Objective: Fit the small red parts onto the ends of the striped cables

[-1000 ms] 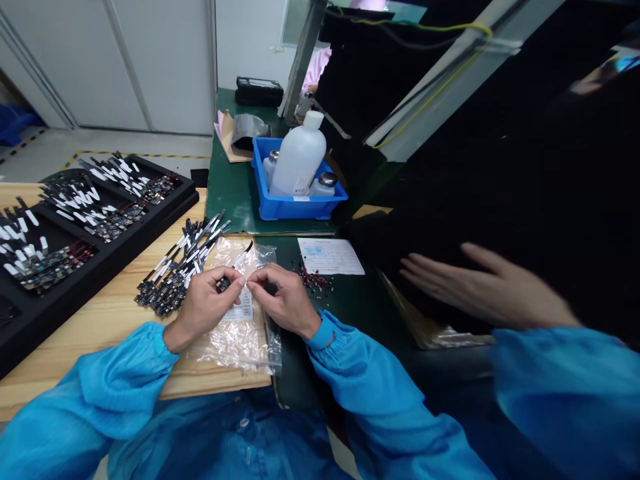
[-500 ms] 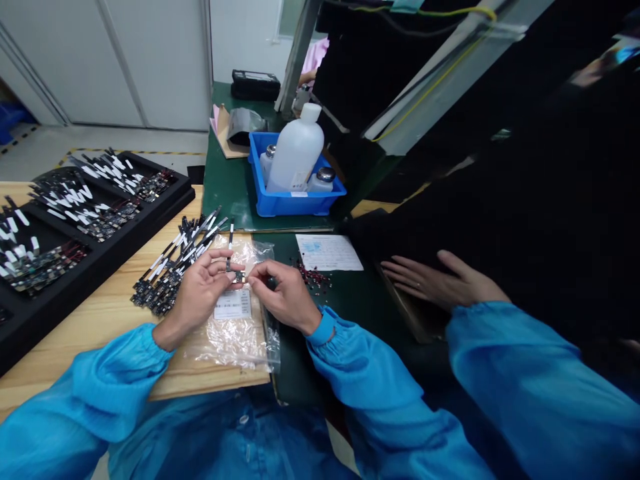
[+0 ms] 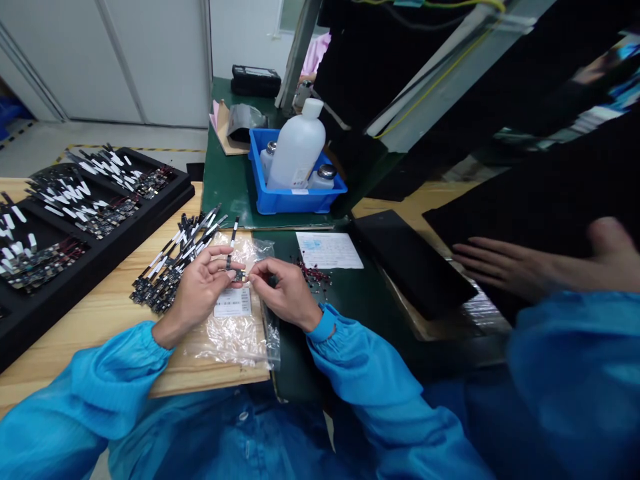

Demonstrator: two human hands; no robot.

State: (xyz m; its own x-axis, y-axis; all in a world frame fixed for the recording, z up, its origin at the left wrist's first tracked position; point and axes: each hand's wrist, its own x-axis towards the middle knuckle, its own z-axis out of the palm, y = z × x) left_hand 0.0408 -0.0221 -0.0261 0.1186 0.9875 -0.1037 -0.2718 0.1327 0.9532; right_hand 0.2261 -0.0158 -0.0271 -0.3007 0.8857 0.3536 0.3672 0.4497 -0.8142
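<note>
Circuit board (image 3: pixel 239 275), its black-and-white strip (image 3: pixel 235 232) pointing to 12 o'clock, is grasped by the left hand (image 3: pixel 197 287) above a clear plastic bag (image 3: pixel 227 343). The right hand (image 3: pixel 287 293) bunches its fingers at the board's 3 o'clock edge; whether they grip anything, I cannot tell. Just below the board, at 6 o'clock, a white label (image 3: pixel 233 303) carries print too small to read. A sheet (image 3: pixel 337 252) toward 2 o'clock bears illegible lines and a bluish patch. Small red-and-black parts (image 3: pixel 316 276) lie at 3 o'clock, more strip-tailed boards (image 3: pixel 157 288) at 9, on the wooden worktop (image 3: pixel 30 360). Farther out, a loaded black tray (image 3: pixel 167 209) fills 10 o'clock; on the green worktop (image 3: pixel 230 183), a blue bin (image 3: pixel 300 202) holds bottles (image 3: pixel 296 150) at 1. A co-worker's blurred hand (image 3: pixel 525 267) extends at 3; pale panels (image 3: pixel 140 60) stand at 11.
</note>
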